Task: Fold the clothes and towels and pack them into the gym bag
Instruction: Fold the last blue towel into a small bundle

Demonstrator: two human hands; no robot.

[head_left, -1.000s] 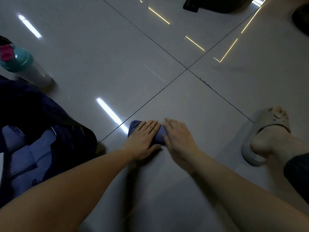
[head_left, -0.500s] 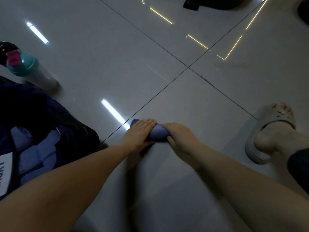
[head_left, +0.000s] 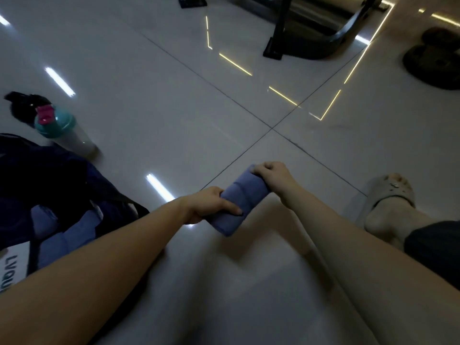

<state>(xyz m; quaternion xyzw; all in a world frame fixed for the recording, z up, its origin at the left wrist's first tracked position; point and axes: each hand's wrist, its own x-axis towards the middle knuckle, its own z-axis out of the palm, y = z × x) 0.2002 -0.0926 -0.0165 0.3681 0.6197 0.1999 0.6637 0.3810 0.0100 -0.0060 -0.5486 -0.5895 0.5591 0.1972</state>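
Head view: the folded blue towel (head_left: 245,197), pressed flat on the floor (head_left: 174,108) a second ago, now appears lifted between both hands. The left hand (head_left: 211,206) grips its near end and the right hand (head_left: 272,175) has fingers (head_left: 261,168) curled over the far end. Folding looks done, and the open gym bag (head_left: 62,180) waits to the left.

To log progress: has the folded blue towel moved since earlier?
Yes. Against the grout line, the folded blue towel has turned: one end lies near the line, the other now points toward the person.
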